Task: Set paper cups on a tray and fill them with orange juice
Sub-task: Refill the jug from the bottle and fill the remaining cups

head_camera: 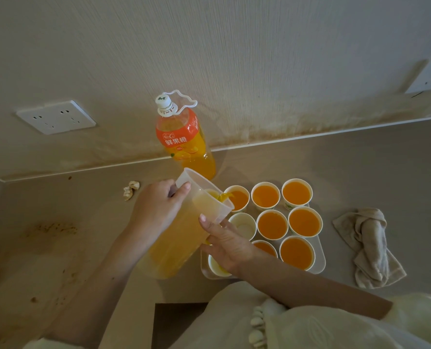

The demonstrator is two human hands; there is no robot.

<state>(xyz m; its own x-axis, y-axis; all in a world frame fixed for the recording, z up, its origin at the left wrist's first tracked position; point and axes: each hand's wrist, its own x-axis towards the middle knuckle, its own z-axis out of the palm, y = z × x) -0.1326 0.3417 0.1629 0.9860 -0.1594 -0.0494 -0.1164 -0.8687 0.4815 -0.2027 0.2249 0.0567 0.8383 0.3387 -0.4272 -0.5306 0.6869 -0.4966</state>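
The right hand (pixel 224 244) props a translucent plastic pitcher (pixel 176 248) from below, thumb pressed on its wall. The left hand (pixel 159 207) curls round its handle. Tilted, it streams juice into the back-left paper cup (pixel 238 197) on a pale, round-cornered tray (pixel 320 258). A white empty cup (pixel 243 225) sits alongside. A rumpled cloth (pixel 368 248) lies right. Behind, a bottle (pixel 184 144) reads "鲜果橙".

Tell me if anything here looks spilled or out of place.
Yes. Brownish stains mark the counter at left and the wall base, like dried spills. A crumpled paper scrap lies by the wall, and a rumpled cloth lies right of the tray. No fresh spill shows.
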